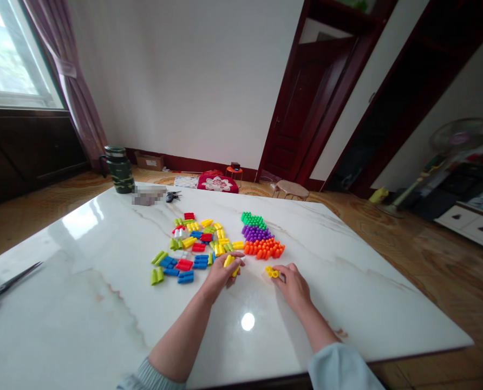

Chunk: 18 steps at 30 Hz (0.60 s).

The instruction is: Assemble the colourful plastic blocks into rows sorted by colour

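Note:
My left hand (224, 273) is closed around yellow tube-shaped plastic pieces (230, 263), held over the near edge of the loose pile. To its right, my right hand (293, 284) pinches a yellow tube piece (271, 272) just above the table, its round open ends showing. Left of and beyond my left hand lie scattered blue pieces (201, 262), red pieces (184, 265), lime-green pieces (157, 277) and more yellow ones. Beyond my hands stand tight clusters of orange pieces (265, 248), purple pieces (256, 233) and green pieces (253, 220), arranged by colour.
On the white marble-patterned table (103, 303), large scissors (6, 287) lie at the left edge. A camouflage flask (119, 170) and small black-handled snips (172, 196) stand or lie at the far side. A stool (291, 189) and a fan (463, 135) are beyond the table.

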### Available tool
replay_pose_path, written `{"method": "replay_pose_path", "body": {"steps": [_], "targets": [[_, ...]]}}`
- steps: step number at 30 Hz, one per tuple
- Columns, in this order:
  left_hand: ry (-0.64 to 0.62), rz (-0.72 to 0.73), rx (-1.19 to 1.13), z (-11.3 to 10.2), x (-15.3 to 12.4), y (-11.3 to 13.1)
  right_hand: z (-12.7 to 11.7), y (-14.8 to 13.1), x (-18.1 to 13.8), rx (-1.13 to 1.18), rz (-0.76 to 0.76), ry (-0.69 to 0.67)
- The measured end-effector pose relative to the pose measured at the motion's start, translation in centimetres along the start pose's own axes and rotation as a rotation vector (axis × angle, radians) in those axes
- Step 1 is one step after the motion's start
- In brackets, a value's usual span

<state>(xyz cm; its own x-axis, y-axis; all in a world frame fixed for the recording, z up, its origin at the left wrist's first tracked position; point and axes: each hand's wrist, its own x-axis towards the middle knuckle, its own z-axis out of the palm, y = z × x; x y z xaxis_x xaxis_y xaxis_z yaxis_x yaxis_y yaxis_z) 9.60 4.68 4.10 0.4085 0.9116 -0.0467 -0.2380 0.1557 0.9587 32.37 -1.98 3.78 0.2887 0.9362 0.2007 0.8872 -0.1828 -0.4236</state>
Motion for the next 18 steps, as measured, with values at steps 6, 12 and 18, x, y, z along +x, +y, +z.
{"method": "replay_pose_path", "body": {"steps": [6,12,18], "targets": [[0.028,-0.009,-0.005,0.4,-0.3,0.6,-0.5,0.7,-0.4,0.25,-0.129,0.07],[0.034,-0.003,-0.009,0.4,-0.4,0.8,-2.2,0.3,0.8,0.335,-0.094,0.014],[0.026,-0.007,0.006,0.4,-0.4,0.7,-2.1,-0.7,1.3,0.247,-0.053,-0.035]]}}
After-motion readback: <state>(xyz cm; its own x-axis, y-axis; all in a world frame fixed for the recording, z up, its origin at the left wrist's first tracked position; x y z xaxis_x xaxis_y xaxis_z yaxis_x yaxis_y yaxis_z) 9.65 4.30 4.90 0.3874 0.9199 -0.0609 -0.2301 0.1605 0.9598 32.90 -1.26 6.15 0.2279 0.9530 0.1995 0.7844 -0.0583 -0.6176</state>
